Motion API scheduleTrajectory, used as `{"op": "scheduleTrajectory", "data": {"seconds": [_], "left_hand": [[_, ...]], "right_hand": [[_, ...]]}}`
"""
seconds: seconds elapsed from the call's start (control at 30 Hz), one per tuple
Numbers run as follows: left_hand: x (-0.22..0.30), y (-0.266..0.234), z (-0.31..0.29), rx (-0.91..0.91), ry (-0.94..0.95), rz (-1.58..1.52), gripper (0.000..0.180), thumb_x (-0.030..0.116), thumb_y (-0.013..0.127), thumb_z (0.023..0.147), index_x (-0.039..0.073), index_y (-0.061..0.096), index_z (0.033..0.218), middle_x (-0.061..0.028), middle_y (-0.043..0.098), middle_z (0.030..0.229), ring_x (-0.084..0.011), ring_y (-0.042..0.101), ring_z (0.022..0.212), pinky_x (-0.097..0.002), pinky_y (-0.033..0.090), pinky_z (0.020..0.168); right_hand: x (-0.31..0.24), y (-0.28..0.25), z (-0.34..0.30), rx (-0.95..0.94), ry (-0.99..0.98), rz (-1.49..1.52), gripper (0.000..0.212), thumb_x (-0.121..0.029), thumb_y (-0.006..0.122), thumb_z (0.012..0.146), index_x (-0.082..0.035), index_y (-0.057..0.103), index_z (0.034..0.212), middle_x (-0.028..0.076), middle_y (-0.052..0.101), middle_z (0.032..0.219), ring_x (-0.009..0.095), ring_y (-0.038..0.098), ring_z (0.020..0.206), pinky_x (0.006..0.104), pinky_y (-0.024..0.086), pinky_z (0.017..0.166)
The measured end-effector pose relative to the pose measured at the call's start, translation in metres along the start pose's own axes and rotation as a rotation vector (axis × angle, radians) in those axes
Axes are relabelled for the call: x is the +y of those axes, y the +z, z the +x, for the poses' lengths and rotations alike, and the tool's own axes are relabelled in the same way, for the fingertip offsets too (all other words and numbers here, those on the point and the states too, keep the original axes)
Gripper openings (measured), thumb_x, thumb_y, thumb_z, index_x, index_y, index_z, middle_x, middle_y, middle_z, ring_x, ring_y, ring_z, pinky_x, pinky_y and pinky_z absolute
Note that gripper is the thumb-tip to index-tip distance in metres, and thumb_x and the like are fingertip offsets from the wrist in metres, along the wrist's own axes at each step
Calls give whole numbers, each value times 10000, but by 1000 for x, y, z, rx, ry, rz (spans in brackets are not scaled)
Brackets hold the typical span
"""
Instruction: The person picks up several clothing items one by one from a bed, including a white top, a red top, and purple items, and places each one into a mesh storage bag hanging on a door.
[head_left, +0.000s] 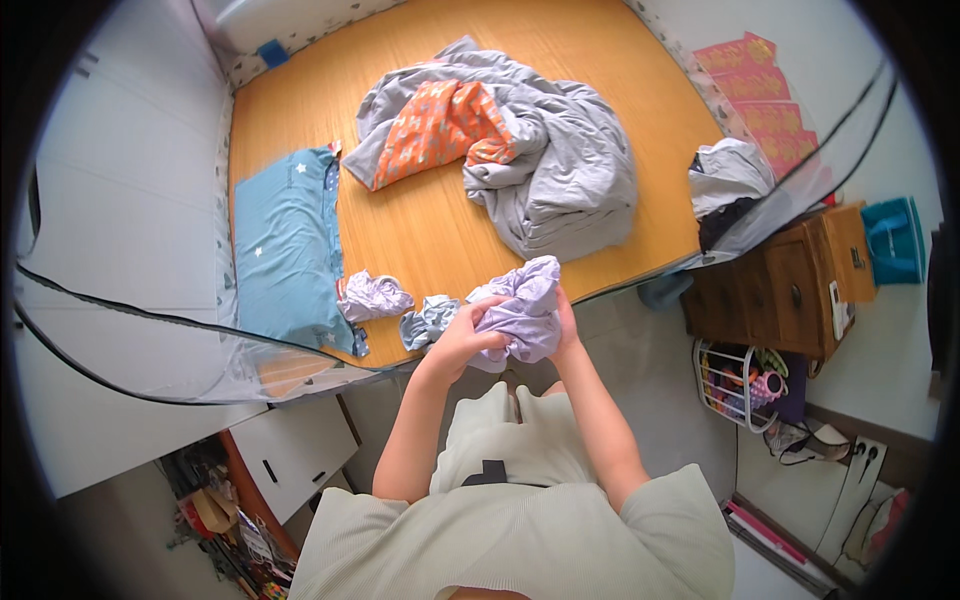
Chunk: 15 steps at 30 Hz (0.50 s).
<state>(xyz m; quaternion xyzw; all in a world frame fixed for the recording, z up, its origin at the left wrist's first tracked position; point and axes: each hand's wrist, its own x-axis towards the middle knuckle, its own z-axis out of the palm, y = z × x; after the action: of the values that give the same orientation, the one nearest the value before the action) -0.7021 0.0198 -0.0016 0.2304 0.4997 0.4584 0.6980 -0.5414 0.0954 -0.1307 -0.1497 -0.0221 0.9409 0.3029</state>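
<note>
- We locate the lilac cloth bundle [532,308] at the near edge of the bed [400,245], between our hands.
- We judge it light, soft and limp; opposite sides offer the surest hold.
- Our left hand [462,340] grips its left side; our right hand [567,326] holds its right, fingertips hidden.
- Leftward, we find a blue-grey bundle [428,318], a pale bundle [373,297] and a pillow [282,250].

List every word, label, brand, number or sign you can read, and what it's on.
Red papers on the wall: yellowish marks, too blurred to read.
Lilac cloth between the left hand and right hand: no lettering shows.
Blue pillow: white stars, no words seen.
</note>
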Motion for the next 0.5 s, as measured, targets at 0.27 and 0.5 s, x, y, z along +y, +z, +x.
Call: {"op": "scheduleTrajectory", "data": {"seconds": [0.27,0.5], "left_hand": [[-14,88,22,-152,-18,26,587,63,620,632,-42,476,1191,-52,564,1039,-105,535,905,-222,426,791],[-47,182,40,-260,10,25,521,65,583,676,-31,487,1178,-49,587,995,-99,554,857,-218,441,748]], "right_hand": [[-69,-20,-84,62,-170,23,422,-289,348,905,-20,483,1201,125,534,1201,285,499,1119,434,373,976],[-141,-33,-194,122,-376,95,378,-229,411,892,-32,481,1207,121,536,1205,285,495,1129,437,365,981]]}}
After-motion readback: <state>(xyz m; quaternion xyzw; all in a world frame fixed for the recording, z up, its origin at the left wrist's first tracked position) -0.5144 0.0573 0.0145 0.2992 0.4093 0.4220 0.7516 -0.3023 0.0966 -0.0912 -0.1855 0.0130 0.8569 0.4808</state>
